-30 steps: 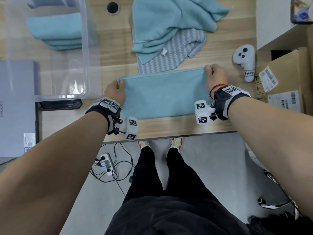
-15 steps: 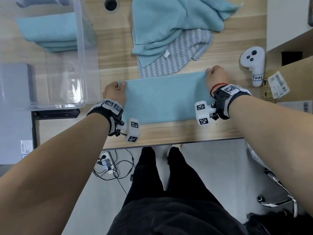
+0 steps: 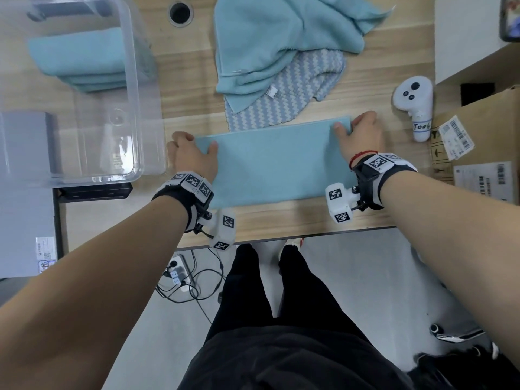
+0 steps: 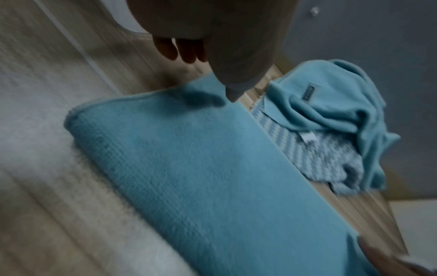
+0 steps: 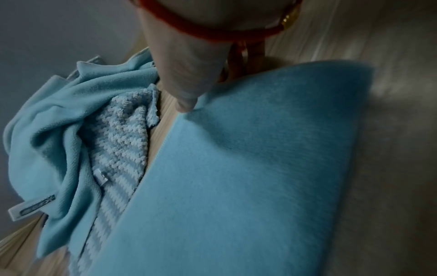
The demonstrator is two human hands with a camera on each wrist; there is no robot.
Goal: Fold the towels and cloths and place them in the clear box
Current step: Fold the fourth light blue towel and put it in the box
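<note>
Between both hands: blue towel (image 3: 275, 161) flat on the surface (image 3: 281, 220).
Left hand (image 3: 194, 156) and right hand (image 3: 360, 133) each pinch a far corner, likely tensioning it for the next fold; clear box (image 3: 135, 88) sits beyond the left hand.

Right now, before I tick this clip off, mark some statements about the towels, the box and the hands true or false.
1. Both hands hold the far corners of the folded blue towel. True: left hand, right hand.
2. The clear box is empty. False: folded blue towels lie inside.
3. A zigzag-striped cloth lies partly under the crumpled blue towel. True.
4. The white controller sits inside the box. False: it lies on the table, beside the right hand.
</note>
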